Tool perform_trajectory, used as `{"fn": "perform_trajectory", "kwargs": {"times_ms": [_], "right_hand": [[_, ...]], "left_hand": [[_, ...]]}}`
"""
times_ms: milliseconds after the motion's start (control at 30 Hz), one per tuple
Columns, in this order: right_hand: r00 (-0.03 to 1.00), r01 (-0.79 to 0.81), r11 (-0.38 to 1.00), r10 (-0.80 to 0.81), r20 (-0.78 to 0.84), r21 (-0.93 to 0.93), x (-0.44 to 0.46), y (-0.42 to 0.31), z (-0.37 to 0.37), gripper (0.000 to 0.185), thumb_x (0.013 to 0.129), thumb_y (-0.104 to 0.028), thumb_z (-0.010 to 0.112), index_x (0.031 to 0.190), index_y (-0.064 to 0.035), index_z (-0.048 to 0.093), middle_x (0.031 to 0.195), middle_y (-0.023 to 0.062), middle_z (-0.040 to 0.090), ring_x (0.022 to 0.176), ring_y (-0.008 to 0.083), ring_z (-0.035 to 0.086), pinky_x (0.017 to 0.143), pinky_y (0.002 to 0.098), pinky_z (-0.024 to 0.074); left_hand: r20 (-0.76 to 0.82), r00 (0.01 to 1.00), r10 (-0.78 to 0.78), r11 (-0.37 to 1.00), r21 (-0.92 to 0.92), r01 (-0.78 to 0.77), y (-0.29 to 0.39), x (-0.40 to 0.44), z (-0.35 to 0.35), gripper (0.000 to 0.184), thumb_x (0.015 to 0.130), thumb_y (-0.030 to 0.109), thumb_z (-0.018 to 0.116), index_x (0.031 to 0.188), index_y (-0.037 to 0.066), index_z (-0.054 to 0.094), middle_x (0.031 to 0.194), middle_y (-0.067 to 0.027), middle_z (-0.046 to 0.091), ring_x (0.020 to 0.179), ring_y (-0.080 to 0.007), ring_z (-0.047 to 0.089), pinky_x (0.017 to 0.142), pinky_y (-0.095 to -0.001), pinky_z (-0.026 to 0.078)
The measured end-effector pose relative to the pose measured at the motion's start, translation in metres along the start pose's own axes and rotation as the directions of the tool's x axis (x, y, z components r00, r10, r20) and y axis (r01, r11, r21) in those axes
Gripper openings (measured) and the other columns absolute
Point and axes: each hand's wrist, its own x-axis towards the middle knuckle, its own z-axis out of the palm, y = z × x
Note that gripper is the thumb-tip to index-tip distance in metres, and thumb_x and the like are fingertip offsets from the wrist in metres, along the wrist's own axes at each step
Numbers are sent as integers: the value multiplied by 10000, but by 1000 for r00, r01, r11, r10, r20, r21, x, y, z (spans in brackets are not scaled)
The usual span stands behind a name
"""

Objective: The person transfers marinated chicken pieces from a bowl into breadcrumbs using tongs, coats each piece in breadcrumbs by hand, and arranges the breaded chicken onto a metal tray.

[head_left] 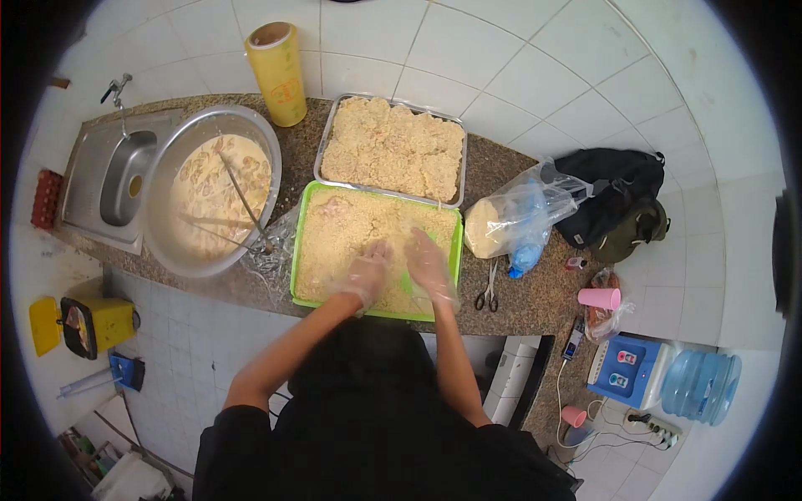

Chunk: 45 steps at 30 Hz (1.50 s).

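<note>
A green tray (296,284) of pale breadcrumbs (334,242) sits on the counter in front of me. My left hand (370,271), in a clear plastic glove, rests on the crumbs, its fingers laid forward and partly sunk in them. Beside it, my right hand (428,263), gloved the same way, has its fingers stretched out over a patch where the green tray bottom shows. Pieces of raw meat, perhaps chicken (336,207), lie partly covered at the tray's far left. Just behind stands a metal tray (460,167) filled with crumb-coated pieces (388,146).
Left are a large metal bowl (159,184) of creamy batter with tongs (242,196) and a sink (125,179). A yellow film roll (280,79) stands behind. Scissors (488,292), a plastic bag of crumbs (489,230), a black bag (606,179) and a water dispenser (626,371) are right.
</note>
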Motion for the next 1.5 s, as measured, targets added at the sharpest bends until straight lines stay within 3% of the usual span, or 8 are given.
{"fn": "perform_trajectory", "kwargs": {"times_ms": [67,133,400,567,867,1100,1367,1500], "right_hand": [[999,51,943,-54,2,-328,12,-2,-1,390,920,-247,686,1235,-19,706,1207,211,733,1100,386,704,980,415,541],[997,76,992,-73,40,-99,23,0,12,290,894,-221,687,1086,-12,752,1103,206,753,1011,394,719,925,424,563],[990,99,977,-77,120,-187,75,29,31,280,827,-296,754,893,-24,770,886,235,741,819,410,724,698,488,543],[989,68,958,-28,144,-279,36,24,36,382,829,-329,822,1018,-4,758,891,222,743,799,368,721,700,456,542],[998,67,959,-64,-22,275,16,-38,-12,356,855,-197,815,1131,14,736,1009,154,751,875,183,684,803,334,537],[998,-58,938,66,12,-341,-42,-20,8,595,813,-243,805,1332,-10,630,1123,201,732,1057,346,703,932,457,538],[984,-91,957,43,173,275,0,4,9,541,842,-215,741,1334,-14,638,1233,259,701,1168,427,658,1007,469,522],[985,166,983,-161,69,-74,28,14,11,368,886,-180,696,1230,-48,713,1175,232,726,1112,416,684,968,456,539]], "left_hand": [[407,909,-91,990,-64,127,10,16,-44,420,957,132,496,1312,-63,605,1217,-261,689,1221,-428,627,1064,-523,475],[601,789,-131,981,-35,190,24,32,-83,422,959,134,489,1314,-60,611,1244,-262,682,1260,-425,610,1091,-512,467],[452,818,-356,900,-72,431,22,18,-39,397,937,153,512,1244,-52,655,1246,-310,681,1187,-439,668,1031,-504,518],[504,864,24,996,-82,20,-4,1,-24,255,881,122,570,987,-19,753,1026,-286,731,963,-431,734,914,-488,572],[484,836,-258,922,-137,363,-11,-34,-47,227,893,188,631,929,-8,739,952,-263,728,888,-442,721,805,-524,573],[466,850,-245,917,-172,359,2,-29,10,174,866,131,640,924,0,739,906,-275,719,863,-452,721,779,-528,575],[158,969,-192,954,-202,222,15,-2,-18,243,934,81,523,1071,-23,696,1023,-282,721,913,-445,715,866,-521,555],[390,865,-315,927,-69,369,21,15,-22,241,912,94,523,963,-8,736,999,-268,722,878,-424,717,851,-512,566]]}}
